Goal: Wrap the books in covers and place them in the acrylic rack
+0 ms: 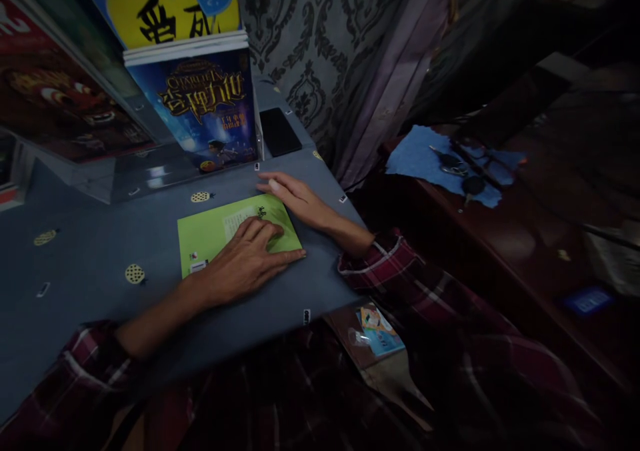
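A green book (205, 237) lies on the blue-grey tablecloth in front of me, with a white text block and a barcode on its upper face. My left hand (245, 257) rests across the book's lower right part, fingers slightly bent and apart, thumb stretched toward the right corner. At the far right edge of the book is my right hand (295, 201), its fingers extended to the left and partly over the cover's corner. Neither hand grips anything that I can see.
Behind the book stands a dark blue book (215, 111) in a clear holder, with a yellow and blue book (185, 11) above it. A black phone (281, 133) lies alongside. Keys (453, 164) rest on a blue cloth (415, 154) on the dark red table (480, 251) at right.
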